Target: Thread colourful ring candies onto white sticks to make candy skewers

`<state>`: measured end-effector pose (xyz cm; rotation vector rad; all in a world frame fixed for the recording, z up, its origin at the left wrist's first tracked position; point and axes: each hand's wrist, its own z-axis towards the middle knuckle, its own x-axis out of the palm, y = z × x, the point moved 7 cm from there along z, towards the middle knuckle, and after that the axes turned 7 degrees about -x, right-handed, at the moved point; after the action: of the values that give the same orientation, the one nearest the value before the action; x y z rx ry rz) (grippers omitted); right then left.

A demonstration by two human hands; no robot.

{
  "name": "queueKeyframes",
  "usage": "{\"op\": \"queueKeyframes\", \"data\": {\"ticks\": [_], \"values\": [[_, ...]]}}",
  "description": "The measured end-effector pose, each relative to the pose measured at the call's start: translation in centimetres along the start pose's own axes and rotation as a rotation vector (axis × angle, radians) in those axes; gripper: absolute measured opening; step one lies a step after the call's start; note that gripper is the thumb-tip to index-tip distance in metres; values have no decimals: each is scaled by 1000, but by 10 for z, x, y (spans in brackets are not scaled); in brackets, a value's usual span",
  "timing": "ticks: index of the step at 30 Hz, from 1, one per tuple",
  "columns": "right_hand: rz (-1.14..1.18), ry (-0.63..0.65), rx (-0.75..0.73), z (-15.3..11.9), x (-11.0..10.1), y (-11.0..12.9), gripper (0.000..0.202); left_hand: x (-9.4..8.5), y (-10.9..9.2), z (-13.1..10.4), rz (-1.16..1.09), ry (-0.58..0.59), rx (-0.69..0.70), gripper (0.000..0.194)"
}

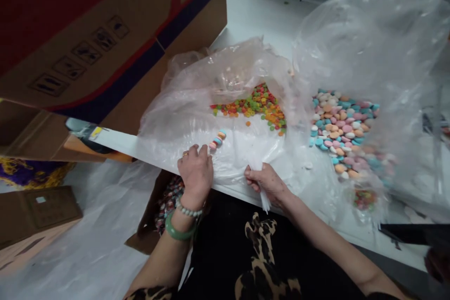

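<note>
In the head view, your left hand [196, 168] is palm down at the table's near edge, its fingers slightly apart and closed on nothing, just beside a short row of pastel candies [217, 140] lying on the clear plastic [237, 150]. Your right hand [266, 181] is clamped on a bundle of thin white strips [265, 200], which pokes out above and below your fist. Beyond your hands, small colorful ring candies [262, 102] are heaped; farther right lie loose pastel candies [341, 129]. A big cardboard box [137, 56] stands at upper left on the white table [258, 14].
</note>
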<state>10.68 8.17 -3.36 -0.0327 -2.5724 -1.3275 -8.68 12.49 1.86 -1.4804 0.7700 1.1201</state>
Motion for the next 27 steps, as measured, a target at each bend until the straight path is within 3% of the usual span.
{"op": "queueKeyframes", "data": {"ticks": [2, 5, 7, 9, 13, 17, 19, 21, 24, 27], "values": [[11, 50, 19, -7, 5, -3, 16, 10, -18, -16, -370, 200, -1, 22], [12, 113, 41, -19, 8, -2, 13, 46, -50, -44, -909, 683, -124, 23], [7, 98, 43, -29, 0, 0, 11, 64, -66, -57, -1078, 817, -247, 26], [38, 65, 33, -39, -15, 2, 11, 75, -81, -63, -1141, 849, -280, 28], [177, -17, 11, -58, -57, -6, 15, 83, -119, -71, -1158, 881, -188, 32], [250, -404, -109, -79, -129, -10, 15, 80, -145, -70, -1173, 778, -204, 30], [312, -532, -177, -90, -156, -11, 18, 80, -158, -70, -1174, 740, -204, 29], [373, -477, -187, -93, -163, -13, 22, 83, -177, -75, -1156, 783, -156, 30], [432, -285, -170, -92, -154, -17, 25, 91, -213, -90, -1103, 873, -16, 32], [488, -338, -176, -100, -163, -18, 26, 101, -243, -97, -1010, 888, 104, 31]]}}
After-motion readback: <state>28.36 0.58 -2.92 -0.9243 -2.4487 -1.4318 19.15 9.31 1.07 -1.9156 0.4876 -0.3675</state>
